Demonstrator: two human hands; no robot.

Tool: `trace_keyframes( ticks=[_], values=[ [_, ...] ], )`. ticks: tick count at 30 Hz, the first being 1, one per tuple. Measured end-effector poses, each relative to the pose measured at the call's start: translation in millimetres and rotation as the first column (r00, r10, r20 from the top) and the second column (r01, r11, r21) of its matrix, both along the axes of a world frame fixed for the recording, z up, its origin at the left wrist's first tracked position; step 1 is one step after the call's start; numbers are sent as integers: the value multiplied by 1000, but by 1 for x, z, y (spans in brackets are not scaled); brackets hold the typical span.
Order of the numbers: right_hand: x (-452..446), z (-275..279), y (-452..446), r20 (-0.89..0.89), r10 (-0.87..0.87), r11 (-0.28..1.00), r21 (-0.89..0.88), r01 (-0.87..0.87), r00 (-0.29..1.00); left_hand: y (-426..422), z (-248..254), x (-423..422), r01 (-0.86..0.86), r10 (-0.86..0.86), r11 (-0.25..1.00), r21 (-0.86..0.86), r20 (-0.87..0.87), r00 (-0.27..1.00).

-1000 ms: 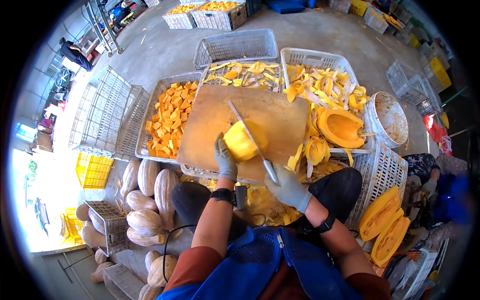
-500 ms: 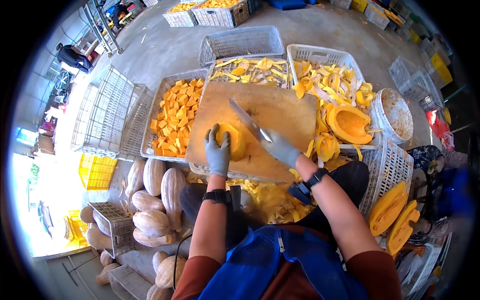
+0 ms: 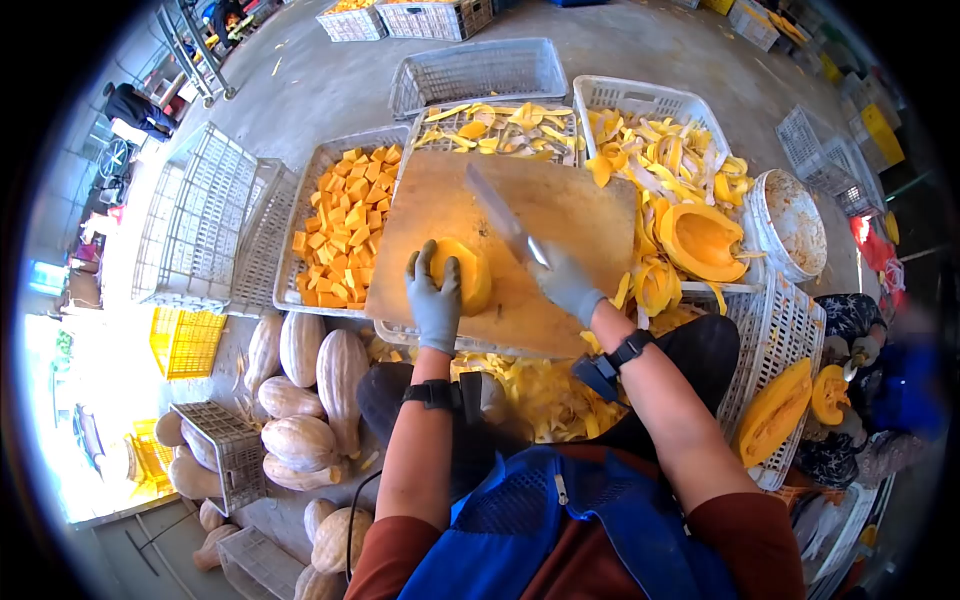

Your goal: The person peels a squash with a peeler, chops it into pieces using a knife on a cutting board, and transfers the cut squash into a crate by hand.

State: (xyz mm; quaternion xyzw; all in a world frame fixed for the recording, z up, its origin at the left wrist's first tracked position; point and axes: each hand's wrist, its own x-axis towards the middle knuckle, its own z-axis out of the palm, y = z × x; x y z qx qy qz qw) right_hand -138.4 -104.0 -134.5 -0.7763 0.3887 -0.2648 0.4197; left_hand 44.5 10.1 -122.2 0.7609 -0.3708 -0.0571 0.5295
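Note:
A peeled orange pumpkin piece (image 3: 470, 278) stands on the brown wooden cutting board (image 3: 560, 200). My left hand (image 3: 435, 305), in a grey glove, grips its left side with the fingers over the top. In my right hand (image 3: 568, 284), also gloved, is the handle of a large knife (image 3: 500, 212). Its blade is raised over the board, pointing up and left, apart from the pumpkin. Cut orange cubes (image 3: 345, 225) fill a crate left of the board.
Peelings (image 3: 665, 150) and a hollowed pumpkin half (image 3: 700, 243) lie in the right crate, beside a white bucket (image 3: 790, 225). Whole pumpkins (image 3: 343, 380) lie on the floor at left. At far right, a co-worker's hands hold a pumpkin piece (image 3: 829, 394) near a large pumpkin half (image 3: 775, 412).
The view has shifted slightly. My hands, the knife and the pumpkin piece keep nearly the same places. At right, the co-worker's hands now hold a pumpkin piece; one of two large halves there no longer shows.

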Motion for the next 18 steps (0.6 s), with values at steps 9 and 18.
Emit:
trace_keyframes(
  ticks=[9,18],
  values=[
    [-97,35,6,511,-290,364,841,-400,809,-2,-4,19,86,-231,970,-226,-763,604],
    [-156,48,82,436,-525,486,859,-163,731,-10,-24,-20,217,-262,965,-148,-501,825]
  ],
)
